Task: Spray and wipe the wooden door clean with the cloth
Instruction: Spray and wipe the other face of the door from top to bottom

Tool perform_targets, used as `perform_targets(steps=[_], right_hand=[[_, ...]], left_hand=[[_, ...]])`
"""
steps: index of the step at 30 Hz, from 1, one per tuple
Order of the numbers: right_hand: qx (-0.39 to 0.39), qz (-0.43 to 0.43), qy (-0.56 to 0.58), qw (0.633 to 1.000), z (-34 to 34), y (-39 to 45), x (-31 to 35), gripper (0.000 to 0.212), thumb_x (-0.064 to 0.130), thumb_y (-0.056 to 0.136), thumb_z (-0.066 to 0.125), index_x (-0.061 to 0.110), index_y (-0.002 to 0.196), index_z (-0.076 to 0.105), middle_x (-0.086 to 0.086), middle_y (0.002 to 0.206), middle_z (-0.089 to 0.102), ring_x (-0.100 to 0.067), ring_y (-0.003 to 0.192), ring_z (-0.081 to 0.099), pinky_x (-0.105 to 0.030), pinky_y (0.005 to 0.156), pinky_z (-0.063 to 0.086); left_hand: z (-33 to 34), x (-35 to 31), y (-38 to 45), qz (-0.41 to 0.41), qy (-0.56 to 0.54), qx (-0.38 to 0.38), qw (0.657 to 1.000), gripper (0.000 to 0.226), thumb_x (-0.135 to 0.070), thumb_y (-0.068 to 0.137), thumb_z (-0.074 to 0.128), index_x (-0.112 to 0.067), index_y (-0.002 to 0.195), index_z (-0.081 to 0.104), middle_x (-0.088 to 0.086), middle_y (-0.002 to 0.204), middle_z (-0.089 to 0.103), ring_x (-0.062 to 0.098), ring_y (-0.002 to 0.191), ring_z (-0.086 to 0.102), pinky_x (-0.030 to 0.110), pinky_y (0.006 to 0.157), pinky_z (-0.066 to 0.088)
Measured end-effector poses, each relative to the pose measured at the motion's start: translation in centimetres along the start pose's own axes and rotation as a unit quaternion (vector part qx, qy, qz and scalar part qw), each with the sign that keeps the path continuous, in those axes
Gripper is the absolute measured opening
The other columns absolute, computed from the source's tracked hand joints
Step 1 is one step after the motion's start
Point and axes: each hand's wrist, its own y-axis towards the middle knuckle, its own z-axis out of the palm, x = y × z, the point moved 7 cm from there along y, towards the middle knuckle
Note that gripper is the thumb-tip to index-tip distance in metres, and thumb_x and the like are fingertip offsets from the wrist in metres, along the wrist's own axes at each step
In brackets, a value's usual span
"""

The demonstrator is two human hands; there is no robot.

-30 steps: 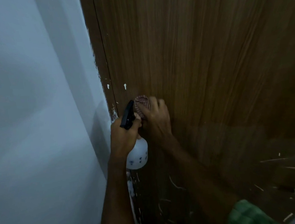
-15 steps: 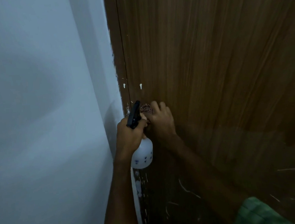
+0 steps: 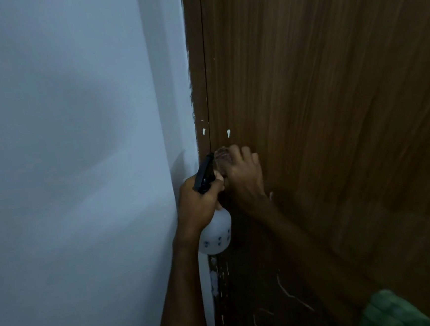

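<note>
Over the last second our right hand [image 3: 243,176] has shifted the cloth [image 3: 222,157] a little toward the left edge of the wooden door [image 3: 332,102], so we judge the wiping is working along the seam by the frame [image 3: 197,87]. The cloth is bunched under our right fingers, pressed to the wood just below a white paint fleck [image 3: 228,133]. Our left hand [image 3: 199,202] grips the spray bottle [image 3: 215,234] right beside it, nozzle up.

One wooden door [image 3: 332,102], one spray bottle [image 3: 215,233], one cloth [image 3: 222,155], two hands: left hand [image 3: 199,202] and right hand [image 3: 243,176]; one white wall [image 3: 66,148].
</note>
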Motion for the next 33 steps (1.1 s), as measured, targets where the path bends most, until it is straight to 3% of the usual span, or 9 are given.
perform_targets(steps=[3, 6, 10, 13, 17, 21, 26, 29, 33], right_hand=[[-0.075, 0.092, 0.014, 0.993, -2.9, 3.4, -1.4, 0.046, 0.025, 0.083, 0.068, 0.018, 0.128, 0.066, -0.013, 0.131, 0.054, -0.031, 0.111, 0.048, -0.043, 0.087, 0.042], [-0.033, -0.012, 0.009, 0.999, -2.4, 5.6, 1.1, 0.042, 0.022, 0.083, 0.071, 0.017, 0.125, 0.069, -0.011, 0.134, 0.055, -0.032, 0.113, 0.051, -0.044, 0.087, 0.043], [0.0, -0.112, 0.008, 0.994, 1.4, 1.8, 2.1, 0.012, 0.023, 0.091, 0.068, 0.016, 0.098, 0.074, -0.007, 0.117, 0.064, -0.027, 0.099, 0.055, -0.039, 0.078, 0.04], [0.043, -0.113, -0.009, 0.993, 2.3, -1.4, 1.1, 0.027, 0.028, 0.092, 0.067, 0.02, 0.117, 0.072, -0.006, 0.129, 0.059, -0.025, 0.107, 0.051, -0.039, 0.085, 0.041], [0.089, -0.076, -0.029, 0.993, 1.5, -3.1, -1.3, 0.047, 0.038, 0.083, 0.077, 0.025, 0.128, 0.068, -0.006, 0.139, 0.05, -0.026, 0.12, 0.042, -0.041, 0.095, 0.039], [0.082, -0.054, -0.044, 0.994, 0.1, -5.4, -3.9, 0.066, 0.03, 0.075, 0.084, 0.022, 0.136, 0.063, -0.013, 0.141, 0.049, -0.032, 0.122, 0.042, -0.047, 0.095, 0.046], [-0.013, 0.082, -0.007, 0.997, -1.5, -4.0, -4.6, 0.062, 0.021, 0.081, 0.074, 0.02, 0.141, 0.059, -0.015, 0.141, 0.052, -0.034, 0.125, 0.043, -0.049, 0.101, 0.04], [0.085, -0.01, -0.02, 0.996, 2.4, -3.1, -0.6, 0.067, 0.026, 0.081, 0.074, 0.016, 0.145, 0.055, -0.017, 0.146, 0.049, -0.035, 0.126, 0.045, -0.05, 0.102, 0.041], [0.18, -0.161, -0.102, 0.965, 9.4, -10.4, 1.8, 0.059, 0.04, 0.079, 0.083, 0.02, 0.133, 0.067, -0.008, 0.139, 0.06, -0.031, 0.121, 0.045, -0.045, 0.096, 0.04]], left_hand=[[-0.1, 0.2, 0.3, -0.015, -0.013, -0.014, 1.0, 0.015, -0.011, 0.099, 0.069, -0.017, 0.085, 0.073, 0.01, 0.076, 0.073, 0.024, 0.056, 0.065, 0.034, 0.057, 0.056], [0.4, 0.7, 0.5, -0.026, -0.008, -0.018, 0.999, 0.016, -0.011, 0.1, 0.067, -0.016, 0.085, 0.072, 0.003, 0.074, 0.073, 0.018, 0.055, 0.064, 0.028, 0.055, 0.054], [1.0, 1.4, 0.0, -0.03, -0.005, -0.025, 0.999, 0.015, -0.016, 0.102, 0.066, -0.012, 0.089, 0.072, -0.002, 0.07, 0.073, 0.014, 0.052, 0.062, 0.023, 0.057, 0.054], [1.6, 1.9, -0.7, -0.02, -0.003, -0.004, 1.0, 0.013, -0.014, 0.102, 0.066, -0.009, 0.091, 0.072, 0.0, 0.07, 0.073, 0.014, 0.049, 0.06, 0.027, 0.057, 0.054], [2.4, 2.7, -1.5, -0.022, -0.018, 0.0, 1.0, 0.006, -0.013, 0.1, 0.069, -0.016, 0.096, 0.073, 0.006, 0.078, 0.075, 0.02, 0.051, 0.061, 0.037, 0.06, 0.054], [3.6, 3.8, -2.3, -0.039, -0.024, 0.015, 0.999, 0.005, -0.011, 0.1, 0.069, -0.012, 0.099, 0.074, 0.008, 0.081, 0.074, 0.026, 0.055, 0.062, 0.038, 0.062, 0.053], [3.5, 4.7, -3.2, -0.056, -0.007, 0.006, 0.998, 0.008, -0.003, 0.098, 0.068, -0.008, 0.099, 0.074, 0.009, 0.084, 0.074, 0.025, 0.053, 0.063, 0.033, 0.055, 0.053], [2.8, 5.2, -3.8, -0.068, 0.025, -0.01, 0.997, 0.009, -0.004, 0.098, 0.068, -0.007, 0.092, 0.073, 0.01, 0.079, 0.072, 0.016, 0.052, 0.063, 0.024, 0.053, 0.052], [1.4, 6.1, -4.2, -0.077, 0.059, -0.01, 0.995, 0.012, -0.01, 0.098, 0.071, -0.002, 0.088, 0.072, 0.004, 0.064, 0.067, 0.011, 0.051, 0.063, 0.019, 0.053, 0.051]])
